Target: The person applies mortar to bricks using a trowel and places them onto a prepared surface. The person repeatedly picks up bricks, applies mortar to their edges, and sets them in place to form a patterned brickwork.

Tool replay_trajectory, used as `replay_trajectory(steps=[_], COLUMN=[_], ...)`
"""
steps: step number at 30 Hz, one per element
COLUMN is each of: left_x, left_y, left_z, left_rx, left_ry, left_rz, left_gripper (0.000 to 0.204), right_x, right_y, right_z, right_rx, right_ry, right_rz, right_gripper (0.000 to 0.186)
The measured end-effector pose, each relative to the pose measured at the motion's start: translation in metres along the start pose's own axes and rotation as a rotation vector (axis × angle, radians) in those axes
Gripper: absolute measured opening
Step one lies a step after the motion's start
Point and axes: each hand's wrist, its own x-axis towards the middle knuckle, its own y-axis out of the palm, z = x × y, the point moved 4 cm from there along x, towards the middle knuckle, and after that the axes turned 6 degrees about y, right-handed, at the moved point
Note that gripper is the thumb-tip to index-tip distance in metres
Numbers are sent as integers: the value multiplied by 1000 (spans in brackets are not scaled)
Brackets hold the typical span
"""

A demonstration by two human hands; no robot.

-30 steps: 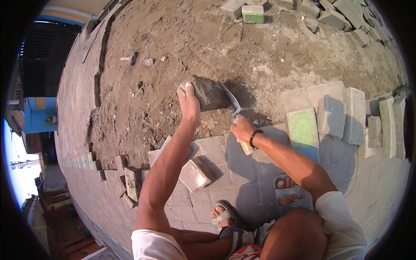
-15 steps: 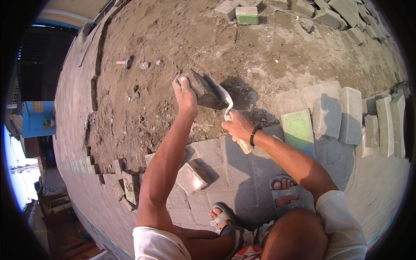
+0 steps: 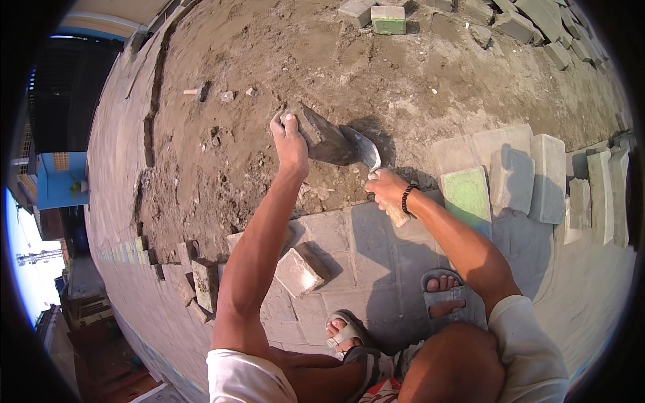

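A dark, dirt-stained paving block is tilted up above the bare soil, and my left hand is closed on its left end. My right hand is wrapped round the wooden handle of a trowel. The trowel's metal blade lies at the block's right side, partly hidden behind it; whether the two touch I cannot tell. A black beaded bracelet circles my right wrist. Just in front of my feet a loose paving block rests on the laid pavers.
To the right stand several loose blocks, among them a green-topped one and a grey one. A small hammer lies on the soil at the far left. More blocks are heaped at the far right.
My right hand has drawn the trowel to the right, away from the paving block's face. The left hand still holds the block, which shows more of its dark side now.
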Motion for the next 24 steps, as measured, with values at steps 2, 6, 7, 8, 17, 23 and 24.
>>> replay_trajectory(steps=[2,6,7,8,17,23,24], left_x=[-11,-8,-8,-5,15,40,44], left_y=[17,8,9,7,-9,-13,-7], left_z=[-15,-23,-25,-21,-12,9,13], left_rx=[-43,-86,-100,-123,-296,-233,-303], left_ry=[-80,-38,-64,-36,-219,-285,-284], left_rz=[73,72,88,88,115,121,161], left_gripper=[32,28,27,25,28,43,46], right_x=[-12,-85,-92,-94,-82,-143,-145], right_y=[-15,-3,0,1,-25,-54,-58], right_z=[1,55,60,64,42,94,95], right_rx=[61,80,54,26,-399,-962,-1028], right_ry=[-132,-421,-453,-485,-463,-588,-674], right_rz=[-127,-125,-129,-131,-295,-364,-370], right_gripper=[27,27,28,29,39,32,31])
